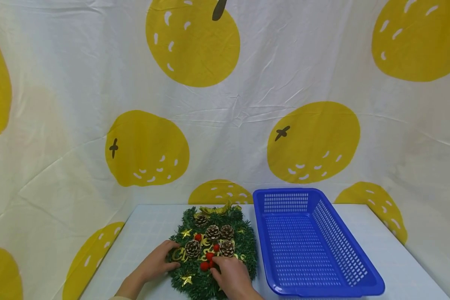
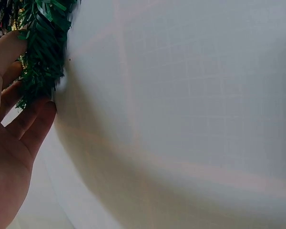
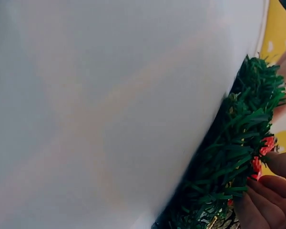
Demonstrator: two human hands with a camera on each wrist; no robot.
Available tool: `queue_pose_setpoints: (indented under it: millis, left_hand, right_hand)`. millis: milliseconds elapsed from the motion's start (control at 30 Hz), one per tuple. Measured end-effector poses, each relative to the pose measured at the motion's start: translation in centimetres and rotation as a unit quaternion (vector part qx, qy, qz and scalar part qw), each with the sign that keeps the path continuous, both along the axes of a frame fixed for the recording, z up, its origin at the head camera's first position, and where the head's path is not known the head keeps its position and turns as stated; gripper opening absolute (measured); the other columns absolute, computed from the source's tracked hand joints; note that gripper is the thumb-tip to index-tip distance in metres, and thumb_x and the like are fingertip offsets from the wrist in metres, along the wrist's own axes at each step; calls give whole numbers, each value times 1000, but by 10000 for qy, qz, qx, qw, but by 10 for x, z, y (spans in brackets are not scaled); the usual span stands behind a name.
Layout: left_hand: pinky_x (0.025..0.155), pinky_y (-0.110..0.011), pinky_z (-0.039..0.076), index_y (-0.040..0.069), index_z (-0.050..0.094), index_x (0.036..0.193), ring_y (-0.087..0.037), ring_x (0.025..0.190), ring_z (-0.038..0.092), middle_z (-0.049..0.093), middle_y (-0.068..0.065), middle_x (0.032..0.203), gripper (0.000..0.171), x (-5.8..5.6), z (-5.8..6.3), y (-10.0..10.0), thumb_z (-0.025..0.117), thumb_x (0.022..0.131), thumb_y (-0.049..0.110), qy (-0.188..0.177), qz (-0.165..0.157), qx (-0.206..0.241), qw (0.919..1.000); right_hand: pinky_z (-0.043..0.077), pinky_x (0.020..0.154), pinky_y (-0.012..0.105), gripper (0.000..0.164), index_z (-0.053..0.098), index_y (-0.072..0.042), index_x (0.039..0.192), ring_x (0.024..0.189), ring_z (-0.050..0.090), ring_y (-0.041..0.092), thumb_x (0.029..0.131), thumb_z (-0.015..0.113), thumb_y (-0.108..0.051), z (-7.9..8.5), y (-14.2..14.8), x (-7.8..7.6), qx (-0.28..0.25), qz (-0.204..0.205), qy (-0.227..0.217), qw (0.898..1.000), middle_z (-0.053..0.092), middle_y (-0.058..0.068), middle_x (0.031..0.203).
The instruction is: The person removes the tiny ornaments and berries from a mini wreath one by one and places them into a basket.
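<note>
A green tinsel wreath point(image 1: 249, 246) lies flat on the white table, bearing pine cones point(image 1: 212, 232), gold stars point(image 1: 186, 279), gold lettering and red berries point(image 1: 204, 266). My left hand point(image 1: 158, 259) holds the wreath's left edge, thumb apart from the fingers. In the left wrist view, the green tinsel point(image 2: 45, 52) sits between that hand's thumb and fingers. Low on the wreath's face, my right hand point(image 1: 233, 275) pinches at the red berry cluster. The right wrist view has its fingertips point(image 3: 276, 164) against a red berry point(image 3: 256, 167); the exact grip is partly hidden.
A blue plastic basket point(image 1: 266, 250) with perforated walls stands just right of the wreath. The white table point(image 1: 146, 225) carries a faint grid pattern. Behind it hangs a white cloth point(image 1: 225, 137) printed with large yellow fruit.
</note>
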State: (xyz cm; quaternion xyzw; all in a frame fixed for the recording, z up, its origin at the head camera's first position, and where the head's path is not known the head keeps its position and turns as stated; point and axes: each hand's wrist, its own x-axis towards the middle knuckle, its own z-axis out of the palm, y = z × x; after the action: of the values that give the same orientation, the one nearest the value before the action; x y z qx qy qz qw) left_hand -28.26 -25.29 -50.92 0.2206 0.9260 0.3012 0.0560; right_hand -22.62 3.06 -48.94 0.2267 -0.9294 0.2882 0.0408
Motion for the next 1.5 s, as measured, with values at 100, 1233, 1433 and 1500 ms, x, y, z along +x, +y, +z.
queue_pose_setpoints:
  millis: [100,1233,1433,1500]
  left_hand:
    - [87,-53,47,2,57,126,-36,112,55,55,-13,124,57,0,-1,0,77,85,36,-17,-7,14,10000]
    - [89,-53,47,3,57,126,-35,113,55,55,-12,125,57,-3,-2,2,76,85,38,210,5,-39,9998]
    - [88,-53,47,2,58,125,-35,113,55,55,-13,125,56,-1,-1,2,77,85,37,93,58,-48,9999]
    - [88,-53,47,2,57,126,-36,113,55,55,-13,125,57,0,-1,2,77,85,36,63,71,-44,9999]
  right_hand:
    - [52,59,25,21,76,-14,106,68,63,2,87,74,-22,-1,-1,-1,29,13,81,10000,73,-3,89]
    - [42,45,23,12,74,-19,89,52,53,1,82,80,-26,-2,-7,-4,296,-570,955,9934,67,-8,73]
    - [43,46,23,14,75,-18,93,52,54,1,83,78,-26,-2,-8,-5,301,-456,850,9949,69,-7,75]
    - [41,45,22,9,73,-19,87,51,51,0,83,79,-26,-3,-8,-4,347,-358,880,9949,65,-10,70]
